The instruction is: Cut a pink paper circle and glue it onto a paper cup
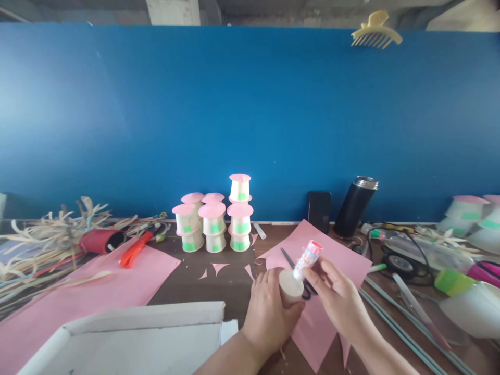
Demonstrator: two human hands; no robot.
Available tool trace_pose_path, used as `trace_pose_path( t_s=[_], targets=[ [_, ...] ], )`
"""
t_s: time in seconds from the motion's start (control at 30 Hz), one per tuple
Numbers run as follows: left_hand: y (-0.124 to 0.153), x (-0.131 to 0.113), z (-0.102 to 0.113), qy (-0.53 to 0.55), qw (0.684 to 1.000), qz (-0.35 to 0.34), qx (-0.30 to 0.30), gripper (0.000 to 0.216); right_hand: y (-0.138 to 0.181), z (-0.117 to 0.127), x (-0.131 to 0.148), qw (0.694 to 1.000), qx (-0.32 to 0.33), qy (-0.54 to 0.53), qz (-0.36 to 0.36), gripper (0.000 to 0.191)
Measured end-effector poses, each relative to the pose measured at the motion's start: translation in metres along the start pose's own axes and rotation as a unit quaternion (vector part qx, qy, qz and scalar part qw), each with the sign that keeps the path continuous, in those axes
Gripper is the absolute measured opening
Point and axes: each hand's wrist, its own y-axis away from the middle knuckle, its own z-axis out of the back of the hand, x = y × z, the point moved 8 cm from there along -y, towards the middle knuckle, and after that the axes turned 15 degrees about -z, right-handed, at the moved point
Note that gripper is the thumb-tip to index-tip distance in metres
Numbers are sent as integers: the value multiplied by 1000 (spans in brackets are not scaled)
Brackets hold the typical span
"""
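Note:
My left hand (269, 310) is wrapped round a white paper cup (291, 285), its flat round end facing up. In my right hand (338, 291) is a glue stick (308, 259) with a pink end and a patterned body, tilted so its lower tip meets the cup's rim. Under both hands lies pink paper (316, 328) with cut edges. Black-handled scissors (287, 256) rest on it, partly hidden by the cup and my right hand. Further back, several white cups with green patches and pink paper discs stand in stacks (214, 226).
A white open box (148, 344) sits at the front left, beside more pink paper (117, 281), a red marker-like tool (135, 250) and pale strips (50, 239). Behind on the right are a black bottle (353, 208) and a phone (319, 211). Thin grey-green rods (406, 323) lie at right.

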Motion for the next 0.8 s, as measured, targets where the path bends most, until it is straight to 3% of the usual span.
trace_pose_path(
  t_s=[0.8],
  targets=[
    [-4,-1,2,27,1000,-4,14,41,-5,-6,-3,999,-22,18,19,23]
  ],
)
